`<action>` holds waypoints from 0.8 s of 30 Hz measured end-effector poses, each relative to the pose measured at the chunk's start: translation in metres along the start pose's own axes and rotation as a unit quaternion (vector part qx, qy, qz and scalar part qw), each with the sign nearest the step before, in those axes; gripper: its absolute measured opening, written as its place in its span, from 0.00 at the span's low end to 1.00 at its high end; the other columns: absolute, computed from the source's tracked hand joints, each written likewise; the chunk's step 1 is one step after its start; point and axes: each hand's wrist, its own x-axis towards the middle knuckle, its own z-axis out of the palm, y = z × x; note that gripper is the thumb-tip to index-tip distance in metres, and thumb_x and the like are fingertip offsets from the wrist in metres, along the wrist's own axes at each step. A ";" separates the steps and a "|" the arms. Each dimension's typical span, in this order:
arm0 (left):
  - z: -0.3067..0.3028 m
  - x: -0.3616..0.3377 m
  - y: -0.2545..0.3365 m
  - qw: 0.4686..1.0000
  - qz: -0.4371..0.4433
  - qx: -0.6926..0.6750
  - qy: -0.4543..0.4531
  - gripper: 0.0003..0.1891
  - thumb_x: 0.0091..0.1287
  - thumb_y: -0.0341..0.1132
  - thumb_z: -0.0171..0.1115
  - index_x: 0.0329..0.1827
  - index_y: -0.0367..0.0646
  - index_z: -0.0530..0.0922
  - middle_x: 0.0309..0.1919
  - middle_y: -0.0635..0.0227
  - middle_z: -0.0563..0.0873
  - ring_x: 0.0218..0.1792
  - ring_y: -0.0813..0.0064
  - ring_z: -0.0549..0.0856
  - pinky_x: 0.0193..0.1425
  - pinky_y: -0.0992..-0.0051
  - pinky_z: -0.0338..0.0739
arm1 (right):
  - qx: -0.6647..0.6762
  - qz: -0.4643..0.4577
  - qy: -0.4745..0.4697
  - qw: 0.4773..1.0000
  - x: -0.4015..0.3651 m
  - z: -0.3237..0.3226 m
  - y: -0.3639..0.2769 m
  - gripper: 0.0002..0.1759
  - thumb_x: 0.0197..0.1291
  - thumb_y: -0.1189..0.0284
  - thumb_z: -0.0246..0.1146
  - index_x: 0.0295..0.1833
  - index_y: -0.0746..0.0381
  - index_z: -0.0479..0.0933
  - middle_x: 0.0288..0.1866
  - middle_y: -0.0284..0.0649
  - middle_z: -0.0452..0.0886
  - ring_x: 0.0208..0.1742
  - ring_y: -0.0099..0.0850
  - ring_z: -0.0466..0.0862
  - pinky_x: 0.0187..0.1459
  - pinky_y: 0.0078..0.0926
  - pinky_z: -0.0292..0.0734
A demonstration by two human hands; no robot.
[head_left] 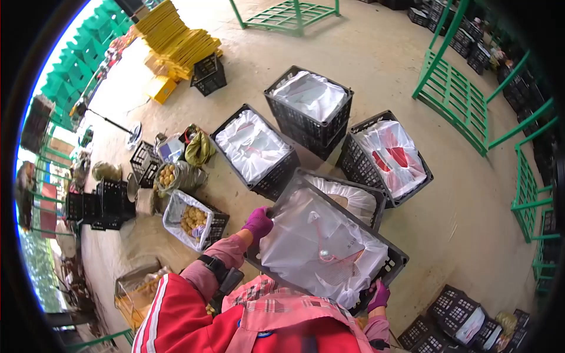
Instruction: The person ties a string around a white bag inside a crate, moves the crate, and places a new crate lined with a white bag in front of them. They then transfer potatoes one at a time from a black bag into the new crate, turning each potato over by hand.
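A black plastic crate (402, 257) lined with a white plastic bag (294, 247) is in front of my body, tilted in view. My left hand (258, 225), in a purple glove, is closed on its left rim. My right hand (378, 296), also purple-gloved, grips the near right edge, its fingers partly hidden. Just beyond and partly under this crate sits another bag-lined crate (353, 203). Further off are a lined crate (253, 150) at the left, a stack with a lined crate (309, 97) on top, and a lined crate (391, 156) with red marks on its bag.
Round yellowish produce (193, 220) fills a lined crate at the left. Yellow folded boxes (176, 47) are piled beside an empty black crate (208, 75). Green metal racks (456, 97) stand at the right, black crates (453, 309) at the lower right.
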 end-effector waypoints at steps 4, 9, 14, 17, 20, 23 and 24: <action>-0.011 -0.092 -0.111 0.990 -0.108 -0.053 0.075 0.18 0.56 0.26 0.61 0.51 0.38 0.82 0.40 0.48 0.87 0.44 0.52 0.86 0.50 0.65 0.79 | -0.133 -0.046 -0.089 0.986 -0.043 0.038 -0.036 0.09 0.62 0.73 0.65 0.31 0.59 0.72 0.21 0.32 0.72 0.19 0.23 0.69 0.23 0.23 0.64; 0.014 -0.224 -0.233 0.941 -0.214 -0.184 0.187 0.16 0.56 0.26 0.61 0.49 0.38 0.81 0.38 0.47 0.86 0.40 0.52 0.86 0.46 0.63 0.79 | -0.273 -0.111 -0.171 0.940 -0.103 0.101 -0.033 0.07 0.62 0.75 0.64 0.32 0.61 0.73 0.20 0.31 0.72 0.18 0.20 0.69 0.22 0.20 0.62; 0.035 -0.330 -0.333 0.880 -0.302 -0.255 0.264 0.18 0.54 0.34 0.66 0.49 0.40 0.82 0.41 0.48 0.87 0.45 0.50 0.86 0.50 0.60 0.79 | -0.386 -0.122 -0.258 0.877 -0.167 0.159 0.017 0.09 0.61 0.75 0.64 0.43 0.61 0.72 0.20 0.30 0.72 0.16 0.19 0.69 0.19 0.20 0.63; 0.054 -0.390 -0.383 0.822 -0.382 -0.297 0.299 0.22 0.51 0.38 0.68 0.49 0.40 0.80 0.43 0.48 0.87 0.48 0.48 0.86 0.52 0.60 0.80 | -0.434 -0.106 -0.322 0.835 -0.206 0.208 0.054 0.12 0.60 0.75 0.65 0.46 0.61 0.71 0.20 0.30 0.72 0.16 0.19 0.69 0.19 0.20 0.64; 0.061 -0.432 -0.417 0.795 -0.449 -0.275 0.300 0.20 0.55 0.41 0.67 0.48 0.39 0.80 0.41 0.49 0.87 0.45 0.50 0.87 0.50 0.61 0.81 | -0.540 -0.095 -0.365 0.753 -0.220 0.272 0.105 0.07 0.62 0.71 0.65 0.38 0.58 0.73 0.19 0.30 0.72 0.15 0.20 0.69 0.18 0.23 0.66; 0.105 -0.456 -0.465 0.750 -0.454 -0.323 0.356 0.20 0.57 0.41 0.67 0.49 0.39 0.80 0.38 0.49 0.87 0.44 0.52 0.87 0.47 0.61 0.81 | -0.597 -0.092 -0.418 0.679 -0.202 0.319 0.190 0.06 0.61 0.69 0.64 0.38 0.58 0.74 0.19 0.29 0.72 0.14 0.21 0.69 0.18 0.22 0.66; 0.125 -0.452 -0.484 0.724 -0.454 -0.367 0.368 0.19 0.58 0.40 0.66 0.49 0.39 0.79 0.37 0.50 0.87 0.42 0.53 0.87 0.46 0.61 0.81 | -0.614 -0.097 -0.424 0.658 -0.189 0.332 0.220 0.05 0.60 0.69 0.64 0.37 0.58 0.75 0.19 0.29 0.73 0.14 0.21 0.70 0.18 0.22 0.66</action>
